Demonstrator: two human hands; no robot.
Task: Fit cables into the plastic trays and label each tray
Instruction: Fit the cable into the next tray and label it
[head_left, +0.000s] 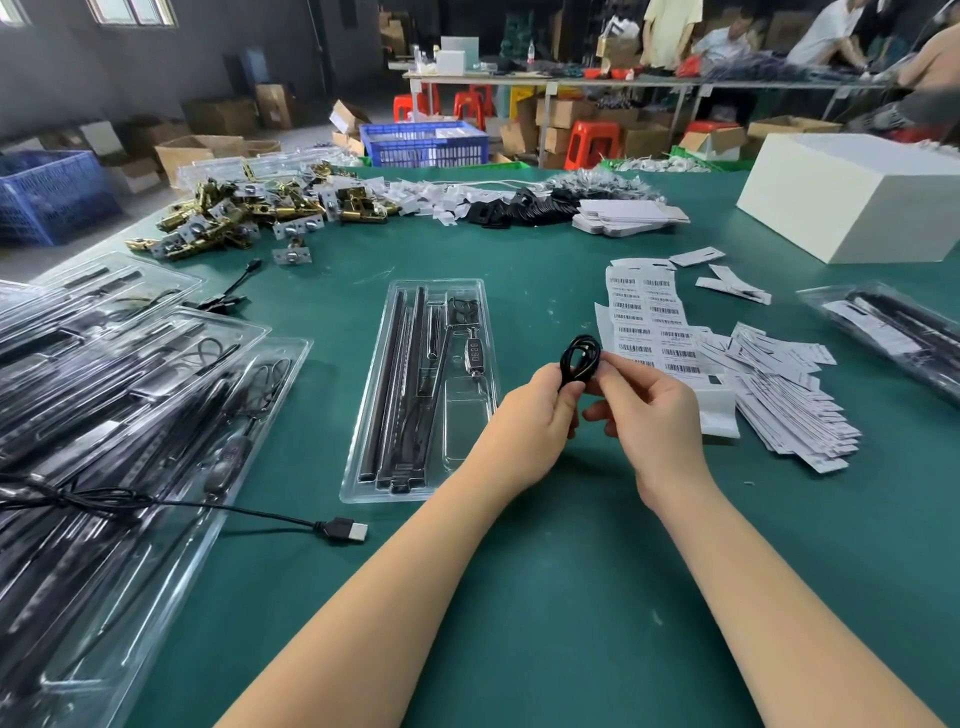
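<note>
- Head view: nearest the camera, two bare forearms reach forward from six o'clock over the green surface (545, 597) and meet near the middle.
- The left hand (524, 415) and right hand (649, 410) sit close together, both pinching a small coiled black cable (579, 359) held in the air just beside the open tray (421, 389), at its three o'clock.
- That clear tray already carries long black strips and a small controller; its lower-right pocket looks empty, so I judge the coil belongs there and is not yet fitted.
- No label shows on this tray; the barcode label sheet (649, 322) lies at one o'clock of the hands, so labelling looks still to come.
- At nine o'clock a stack of filled trays (130, 389) suggests much work behind, though whether they are labelled I cannot tell; a loose USB cable (343, 531) trails from them.
- Fingers of both hands curl around the coil, thumbs on top, wrists level.
</note>
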